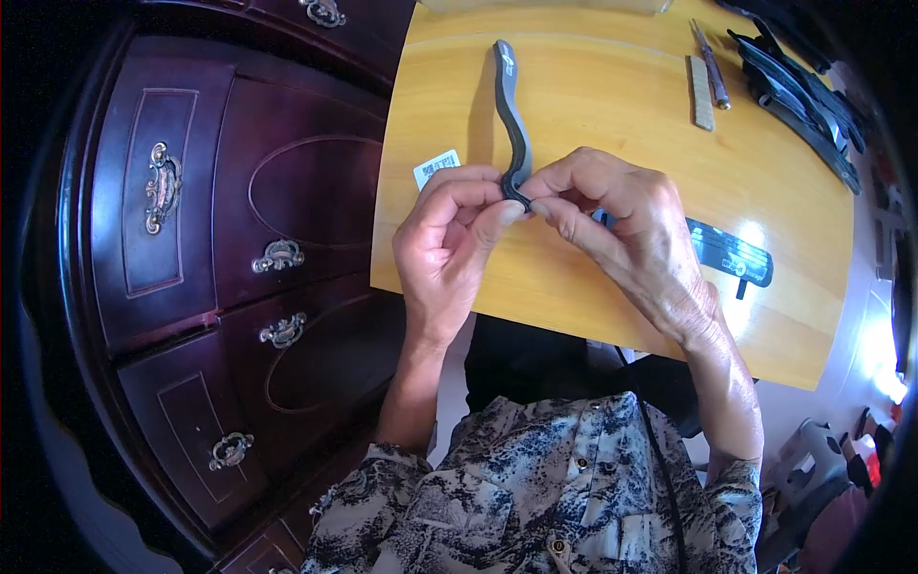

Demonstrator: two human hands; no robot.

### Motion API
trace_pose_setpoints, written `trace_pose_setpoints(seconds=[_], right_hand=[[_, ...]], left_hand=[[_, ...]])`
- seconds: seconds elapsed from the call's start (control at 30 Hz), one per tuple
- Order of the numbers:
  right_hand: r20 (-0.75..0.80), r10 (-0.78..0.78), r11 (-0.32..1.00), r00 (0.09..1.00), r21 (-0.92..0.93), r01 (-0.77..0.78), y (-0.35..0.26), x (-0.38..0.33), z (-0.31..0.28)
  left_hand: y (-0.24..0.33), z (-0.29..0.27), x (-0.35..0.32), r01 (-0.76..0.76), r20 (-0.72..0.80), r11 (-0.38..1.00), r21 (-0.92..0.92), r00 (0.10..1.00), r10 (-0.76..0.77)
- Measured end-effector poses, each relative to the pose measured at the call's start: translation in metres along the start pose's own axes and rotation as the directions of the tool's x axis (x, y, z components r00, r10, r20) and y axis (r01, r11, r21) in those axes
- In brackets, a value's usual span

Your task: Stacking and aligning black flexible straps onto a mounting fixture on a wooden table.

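A black strap (513, 115) runs away from me above the table, its far end carrying a small pale mark. My left hand (435, 249) pinches its near end between thumb and fingers. From the other side, my right hand (636, 230) grips that same end, with the fingertips of both hands nearly touching. The strap bends sharply where they hold it; the fingers hide its tip. Beside my left fingers lies a white label (437, 166) with a printed code. A dark, shiny strip-shaped item (736, 254) with light print lies partly behind my right hand.
The yellow wooden table (612, 105) bears a screwdriver (710, 65) and a flat, narrow grey-brown bar (701, 94) at the far right. Further right is a heap of black straps (798, 86). A dark red cabinet (239, 182) with metal handles stands close on the left.
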State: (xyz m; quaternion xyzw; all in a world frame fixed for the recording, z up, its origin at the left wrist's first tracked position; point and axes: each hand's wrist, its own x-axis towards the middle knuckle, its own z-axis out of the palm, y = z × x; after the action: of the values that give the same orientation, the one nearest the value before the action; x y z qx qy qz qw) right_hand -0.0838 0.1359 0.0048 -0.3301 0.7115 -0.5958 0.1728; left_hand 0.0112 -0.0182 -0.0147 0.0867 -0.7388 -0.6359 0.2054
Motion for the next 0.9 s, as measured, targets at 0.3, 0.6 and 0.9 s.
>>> trace_pose_setpoints(seconds=[0.3,0.6,0.9], right_hand=[[0.061,-0.139,0.989,0.988,-0.037,0.142,0.01,0.009,-0.003],[0.133,-0.126,0.971,0.983,-0.187,0.15,0.007,0.014,-0.006],[0.116,-0.13,0.986,0.985,-0.088,0.14,0.006,0.015,-0.008]], left_hand=[[0.001,0.007,-0.001,-0.002,0.046,0.991,-0.131,0.999,0.008],[-0.006,0.007,0.001,-0.049,0.054,0.997,-0.052,0.997,0.052],[-0.004,0.01,0.002,-0.005,0.046,0.972,-0.233,0.999,0.017]])
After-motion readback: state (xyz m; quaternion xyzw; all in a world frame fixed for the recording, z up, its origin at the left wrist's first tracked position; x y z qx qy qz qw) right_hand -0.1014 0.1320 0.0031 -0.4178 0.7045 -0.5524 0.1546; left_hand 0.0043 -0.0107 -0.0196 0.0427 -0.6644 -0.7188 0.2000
